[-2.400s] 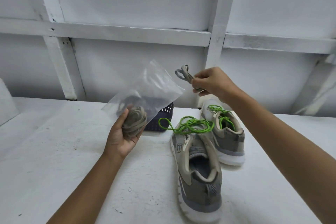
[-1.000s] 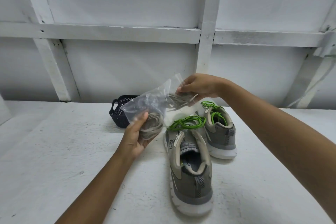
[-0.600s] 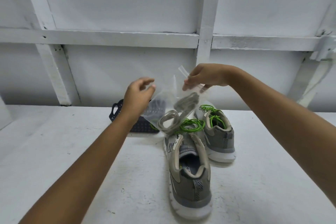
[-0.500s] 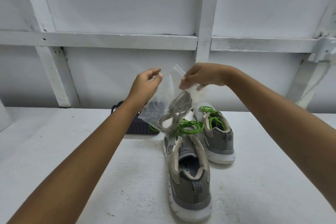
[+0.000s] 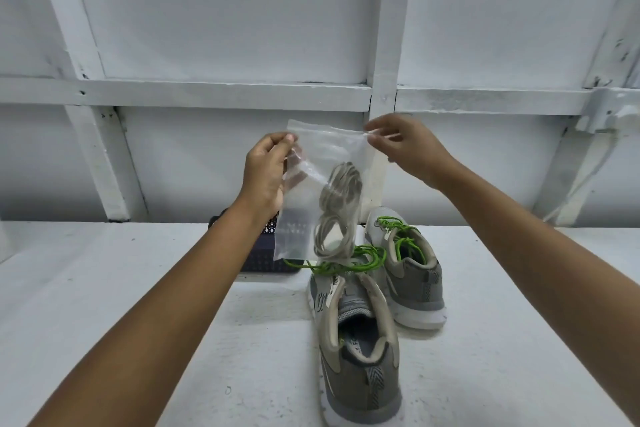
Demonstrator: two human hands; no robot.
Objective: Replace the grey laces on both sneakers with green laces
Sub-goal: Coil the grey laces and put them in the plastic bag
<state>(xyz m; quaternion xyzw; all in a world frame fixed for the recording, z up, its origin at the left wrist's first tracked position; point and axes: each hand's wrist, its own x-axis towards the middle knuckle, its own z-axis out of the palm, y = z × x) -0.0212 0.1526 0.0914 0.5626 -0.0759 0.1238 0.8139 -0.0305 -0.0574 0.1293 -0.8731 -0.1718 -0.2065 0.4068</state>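
A clear plastic bag (image 5: 323, 156) hangs upright in front of me with coiled grey laces (image 5: 337, 211) inside it. My left hand (image 5: 266, 172) pinches the bag's top left corner. My right hand (image 5: 405, 147) pinches its top right corner. Below the bag, two grey sneakers stand on the white table: the near sneaker (image 5: 356, 350) with loose green laces (image 5: 349, 262) piled on its tongue, and the far sneaker (image 5: 408, 270) with green laces (image 5: 398, 234) threaded in.
A dark perforated basket (image 5: 263, 256) sits on the white table (image 5: 104, 305) behind my left forearm, partly hidden by the bag. A white framed wall (image 5: 225, 94) closes off the back of the table.
The grey lace bundle in my right hand has gone into the bag. My left hand moved from the bag's bottom to its top corner, and the bag now hangs stretched between both hands.
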